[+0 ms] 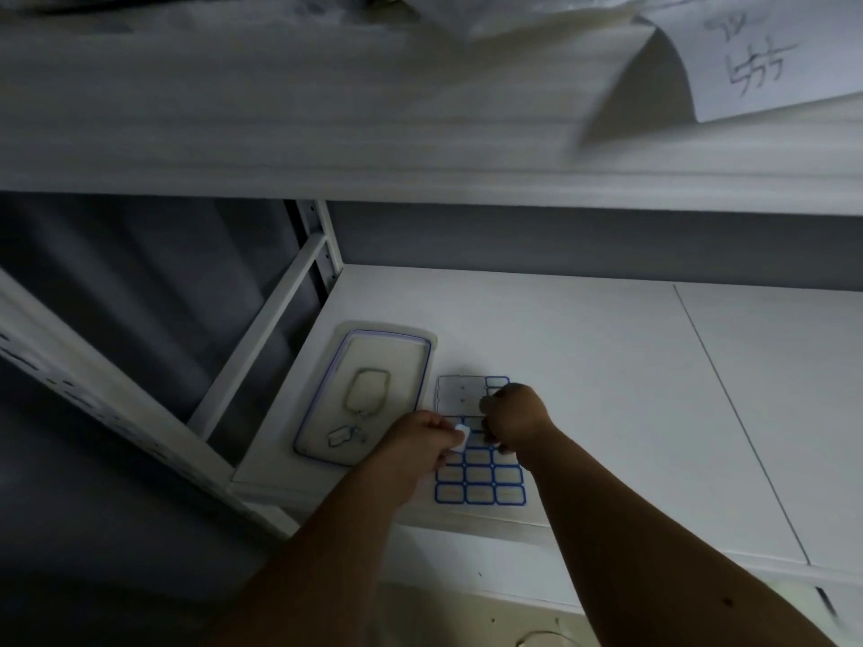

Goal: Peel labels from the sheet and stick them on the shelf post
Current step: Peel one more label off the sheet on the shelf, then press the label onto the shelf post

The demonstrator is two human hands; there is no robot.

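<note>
- A white upper shelf (327, 109) spans the far top of the view, and a curled sheet of paper (766, 58) with handwritten marks lies at its right end.
- Below it, the lower shelf board (607, 366) is white, with a thin seam running from far to near across its right part.
- A white perforated shelf post (88, 380) slants across the left side, and a second post (317, 245) stands at the board's far left corner; a white rail (261, 338) runs between them along the board's left edge.
- A clear rectangular lid (364, 394) with a blue-edged rim lies flat on the left part of the board, just left of the label sheet.
- The label sheet (478, 478) lies flat on the board near its front edge; blue-framed labels fill its near rows, while most of the far part is bare backing.
- The right hand (513, 420) rests curled over the middle of the sheet; what its fingertips grip cannot be told.
- The left hand (420, 443) sits at the sheet's left edge, pinching a small white label (462, 434) between thumb and fingers, lifted off the sheet.
</note>
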